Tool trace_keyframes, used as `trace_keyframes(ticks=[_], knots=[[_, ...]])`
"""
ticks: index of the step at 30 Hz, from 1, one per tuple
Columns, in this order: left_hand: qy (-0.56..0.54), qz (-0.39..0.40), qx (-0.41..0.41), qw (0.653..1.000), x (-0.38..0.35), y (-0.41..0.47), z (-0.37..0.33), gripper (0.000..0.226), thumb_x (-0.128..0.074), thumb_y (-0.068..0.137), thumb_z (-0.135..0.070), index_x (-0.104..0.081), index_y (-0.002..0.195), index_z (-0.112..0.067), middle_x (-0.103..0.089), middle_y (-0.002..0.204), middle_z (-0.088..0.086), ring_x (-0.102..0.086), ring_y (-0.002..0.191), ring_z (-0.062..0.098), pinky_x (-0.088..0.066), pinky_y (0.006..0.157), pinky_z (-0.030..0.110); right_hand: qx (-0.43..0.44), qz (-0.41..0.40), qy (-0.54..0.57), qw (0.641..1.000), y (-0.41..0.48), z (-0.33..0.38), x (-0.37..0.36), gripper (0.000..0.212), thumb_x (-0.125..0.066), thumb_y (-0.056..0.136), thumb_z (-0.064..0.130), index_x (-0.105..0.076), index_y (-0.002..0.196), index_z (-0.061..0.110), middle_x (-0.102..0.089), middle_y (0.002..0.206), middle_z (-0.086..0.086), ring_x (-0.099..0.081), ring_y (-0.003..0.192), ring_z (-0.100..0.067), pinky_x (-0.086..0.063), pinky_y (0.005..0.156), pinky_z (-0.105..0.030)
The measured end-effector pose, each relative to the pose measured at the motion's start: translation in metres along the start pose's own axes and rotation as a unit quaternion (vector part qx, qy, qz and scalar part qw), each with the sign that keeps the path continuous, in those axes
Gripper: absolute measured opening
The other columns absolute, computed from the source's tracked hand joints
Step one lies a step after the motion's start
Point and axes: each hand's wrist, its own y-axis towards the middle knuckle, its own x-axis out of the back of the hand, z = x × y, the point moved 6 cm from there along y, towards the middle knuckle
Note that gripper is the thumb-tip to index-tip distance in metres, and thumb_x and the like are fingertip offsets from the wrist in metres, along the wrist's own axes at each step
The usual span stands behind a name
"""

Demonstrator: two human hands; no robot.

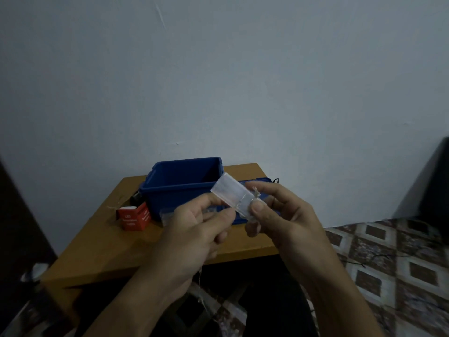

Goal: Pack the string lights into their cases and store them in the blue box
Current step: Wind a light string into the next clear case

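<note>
My right hand [279,215] grips a translucent plastic battery case [232,194] of a string light, thumb pressed on its near end, held above the table's front. My left hand [194,227] pinches the thin light wire [199,283] just left of the case; the wire hangs down below my palm toward the floor. Behind the hands stands the open blue box [179,183], with nothing visible inside it. A red cardboard light case [133,216] lies left of the box on the table.
The small wooden table [102,244] stands against a pale wall. A blue lid [252,183] lies right of the box, partly hidden by my hands. A dark object [136,197] sits behind the red case. Patterned floor tiles [388,263] spread to the right.
</note>
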Motion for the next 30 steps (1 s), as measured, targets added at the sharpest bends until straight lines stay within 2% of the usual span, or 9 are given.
trace_keyframes(ticks=[7,12,17,24,30], knots=[[-0.016,0.037,0.018,0.999,0.002,0.004,0.001,0.024,-0.061,0.094,-0.013,-0.071,0.115,-0.018,-0.044,0.058,0.003,-0.029,0.039,0.005,-0.024,0.039,0.019,-0.014,0.03,0.021,0.999,0.001,-0.002,0.0,0.032,-0.067,0.089,0.021,-0.07,0.12,0.015,-0.061,0.076,-0.008,-0.062,0.068,-0.025,-0.052,0.071,-0.035],[-0.057,0.082,0.048,0.994,0.0,0.005,0.007,0.029,-0.064,0.088,-0.018,-0.071,0.116,-0.015,-0.042,0.059,0.002,-0.022,0.043,0.008,-0.015,0.045,0.025,-0.024,0.028,0.038,0.999,0.002,-0.004,0.0,0.025,-0.068,0.087,0.018,-0.069,0.111,0.009,-0.058,0.075,-0.011,-0.061,0.065,-0.025,-0.052,0.067,-0.034],[-0.06,0.098,0.06,0.992,0.003,0.006,0.01,0.029,-0.065,0.088,-0.018,-0.071,0.117,-0.017,-0.042,0.06,0.001,-0.022,0.044,0.009,-0.014,0.047,0.027,-0.03,0.029,0.036,0.998,0.001,-0.005,0.001,0.023,-0.07,0.086,0.018,-0.068,0.107,0.009,-0.058,0.077,-0.014,-0.061,0.065,-0.026,-0.052,0.066,-0.034],[-0.077,0.1,0.072,0.989,0.003,0.007,0.014,0.035,-0.072,0.085,-0.016,-0.069,0.12,-0.018,-0.042,0.059,0.001,-0.024,0.041,0.008,-0.014,0.044,0.025,-0.041,0.028,0.033,0.998,0.001,-0.006,0.0,0.025,-0.071,0.084,0.019,-0.067,0.107,0.01,-0.059,0.081,-0.015,-0.062,0.066,-0.027,-0.052,0.066,-0.034],[-0.062,0.082,0.073,0.992,0.003,0.007,0.013,0.032,-0.062,0.09,-0.015,-0.068,0.122,-0.019,-0.049,0.061,0.004,-0.025,0.04,0.006,-0.012,0.047,0.027,-0.029,0.012,0.027,0.999,0.001,-0.004,0.001,0.027,-0.072,0.087,0.022,-0.069,0.111,0.01,-0.06,0.08,-0.014,-0.061,0.066,-0.024,-0.052,0.067,-0.034]])
